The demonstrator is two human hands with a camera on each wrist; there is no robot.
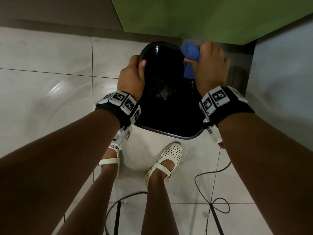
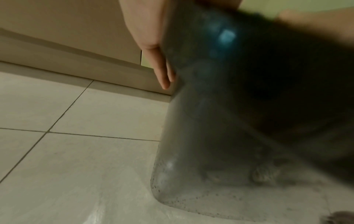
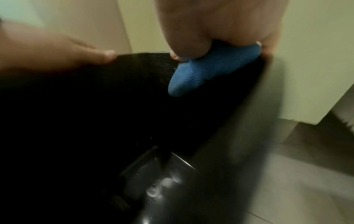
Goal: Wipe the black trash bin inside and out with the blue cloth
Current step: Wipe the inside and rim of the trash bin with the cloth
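Standing on the tiled floor (image 1: 50, 68) is one black bin (image 1: 162, 85), open top up, with one blue cloth (image 1: 190, 54) at its far right rim. Two hands work it, each wrist wearing a marker band (image 1: 122, 102).

The left hand (image 1: 131, 77) grips the bin's left rim, thumb hooked inside and fingers (image 2: 162, 71) lying straight down the outer wall. The right hand (image 1: 210, 65) holds the bunched cloth, fingers curled round it, pressing it over the rim at the far right corner; in the right wrist view a fold of cloth (image 3: 206, 72) hangs down inside the dark wall below the thumb.

A green wall (image 1: 203, 17) stands close behind the bin's far edge, and a grey panel (image 1: 284, 73) closes in on the right, leaving a narrow dark gap there. Open tiles lie to the left. The near rim sits just ahead of two white shoes (image 1: 166, 161), and thin black cables (image 1: 208, 175) loop across the floor to the right and behind them. The bin's inner bottom shows glossy highlights; its lower outer wall looks speckled in the left wrist view.
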